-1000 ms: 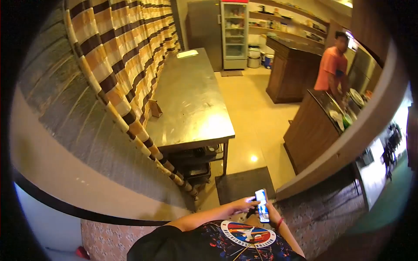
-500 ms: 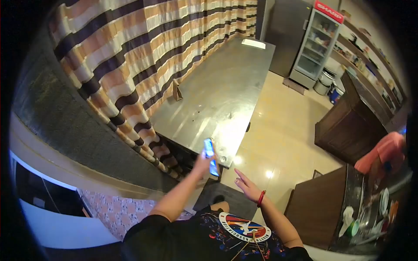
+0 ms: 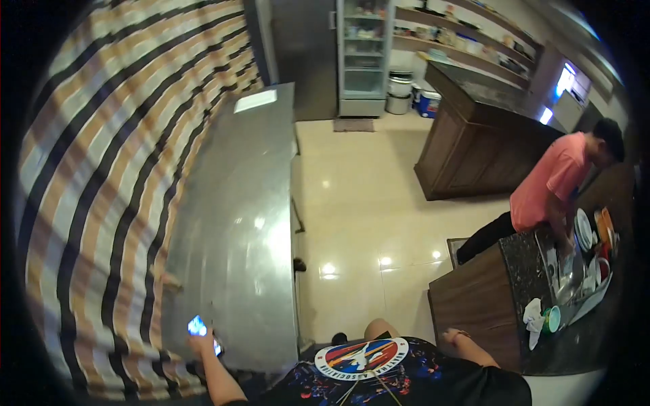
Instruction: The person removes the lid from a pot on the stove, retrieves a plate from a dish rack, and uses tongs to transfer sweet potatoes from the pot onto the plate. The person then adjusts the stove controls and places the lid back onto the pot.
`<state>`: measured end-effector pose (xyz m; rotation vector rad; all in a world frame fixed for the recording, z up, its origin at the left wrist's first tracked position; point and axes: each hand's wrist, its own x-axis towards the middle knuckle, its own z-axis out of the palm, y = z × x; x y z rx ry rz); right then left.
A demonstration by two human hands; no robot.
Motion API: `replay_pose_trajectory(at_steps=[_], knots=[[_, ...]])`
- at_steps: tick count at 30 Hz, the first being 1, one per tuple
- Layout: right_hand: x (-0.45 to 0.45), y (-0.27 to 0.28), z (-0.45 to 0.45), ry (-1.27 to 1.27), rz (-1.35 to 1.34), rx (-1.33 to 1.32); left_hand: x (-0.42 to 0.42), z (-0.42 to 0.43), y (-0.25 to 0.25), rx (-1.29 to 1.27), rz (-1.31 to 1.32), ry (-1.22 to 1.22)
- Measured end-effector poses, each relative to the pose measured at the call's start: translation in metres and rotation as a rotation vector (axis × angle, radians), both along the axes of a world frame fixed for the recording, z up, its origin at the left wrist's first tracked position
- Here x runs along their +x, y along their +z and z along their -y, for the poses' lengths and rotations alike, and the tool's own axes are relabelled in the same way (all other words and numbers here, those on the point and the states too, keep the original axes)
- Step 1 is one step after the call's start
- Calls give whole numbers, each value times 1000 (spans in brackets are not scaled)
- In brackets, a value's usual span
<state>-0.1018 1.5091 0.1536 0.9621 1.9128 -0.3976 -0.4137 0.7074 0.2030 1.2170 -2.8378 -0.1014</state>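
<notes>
A phone with a lit screen (image 3: 197,326) is gripped in my left hand (image 3: 201,343), low over the near left part of the steel table (image 3: 237,230). My right hand (image 3: 452,336) hangs low beside the wooden side of the sink counter (image 3: 474,304); it is small and its fingers are not clear. A small brown object (image 3: 164,277) stands by the curtain on the table's left edge. At the table's far end lies a white flat item (image 3: 256,101).
A person in a pink shirt (image 3: 552,179) bends over the sink (image 3: 565,274) at the right, among dishes. Beyond are a wooden counter (image 3: 474,149), a glass-door fridge (image 3: 363,54) and white buckets (image 3: 399,91). A checked curtain (image 3: 115,135) hangs at the left.
The view has moved forward alongside the table. My hands have parted, the phone staying in my left hand and moving left. My right hand has let go of it and dropped. The person now leans over the sink.
</notes>
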Motion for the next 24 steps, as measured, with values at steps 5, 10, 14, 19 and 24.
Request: replay_pose_trajectory(at_steps=[5, 10, 14, 19, 24], knots=[[4, -31, -61, -3, 256, -52, -11, -31, -2, 16, -219, -343], [-157, -44, -117, -227, 43, 9, -130, -296, 2, 245, -339, -644], [-360, -162, -227, 265, -391, -46, -231, -459, 21, 401, -255, -854], [-649, 22, -207, 273, -679, -285, -373, -564, 26, 434, -206, -1031], [-843, 100, -171, 653, -1022, -402, -544, -615, 13, 365, -207, -1093]])
